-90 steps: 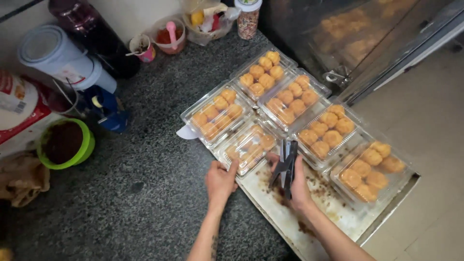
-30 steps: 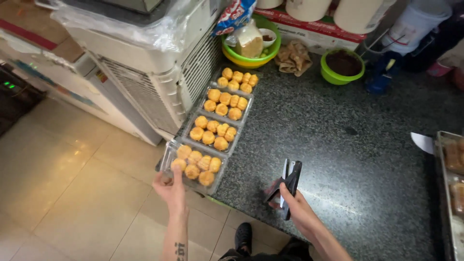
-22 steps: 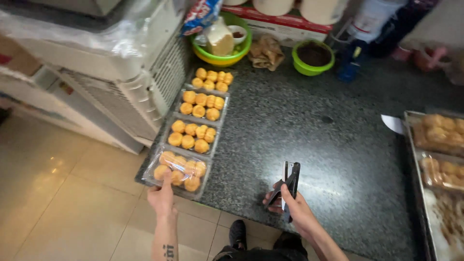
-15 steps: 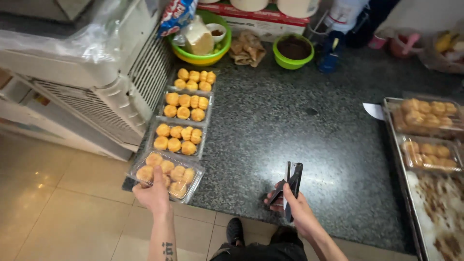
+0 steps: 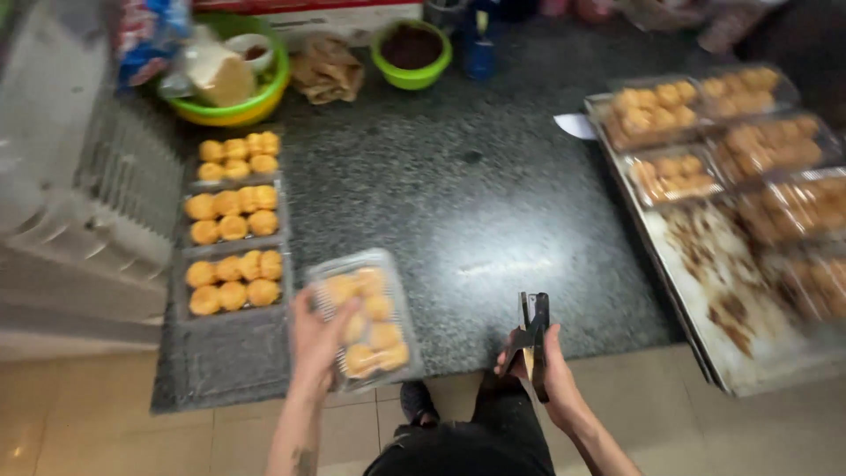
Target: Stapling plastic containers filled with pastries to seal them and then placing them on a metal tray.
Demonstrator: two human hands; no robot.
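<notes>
**Two bare hands over a dark speckled stone counter, one gripping a box of pastries, one gripping a stapler**

Seen from above, looking down at a dark grey speckled stone counter (image 5: pixel 458 211), taken here as the landmark.

Left hand (image 5: pixel 319 339) at the counter's near edge, fingers spread and curled around the left side of a clear plastic clamshell box of round golden pastries (image 5: pixel 366 317). Thumb lying across the lid, palm against the box's near left corner. Box tilted slightly, resting on or just above the counter; which of the two cannot be told. Lid appears down over the pastries.

Right hand (image 5: pixel 545 366) just beyond the counter's near edge, to the right of the held box and apart from it. Fingers wrapped tight around a black hand stapler (image 5: pixel 533 328), held upright with its nose pointing toward the counter's far side. Stapler touching nothing else.

On the counter's left side, just left of the held box, three more clear boxes of golden pastries (image 5: pixel 231 220) in a row running from near to far, close to one another.

At the counter's far left corner, a large green bowl (image 5: pixel 256 97) holding wrapped items. Further right along the far edge, a crumpled brown paper bag (image 5: pixel 326 66), then a small green bowl with dark contents (image 5: pixel 411 48).

On the counter's right side, a crumb-stained metal baking tray (image 5: pixel 714 273) bearing several closed clear boxes of pastries (image 5: pixel 705 132), blurred.

Below the counter's near edge, pale floor tiles (image 5: pixel 79 414).
</notes>
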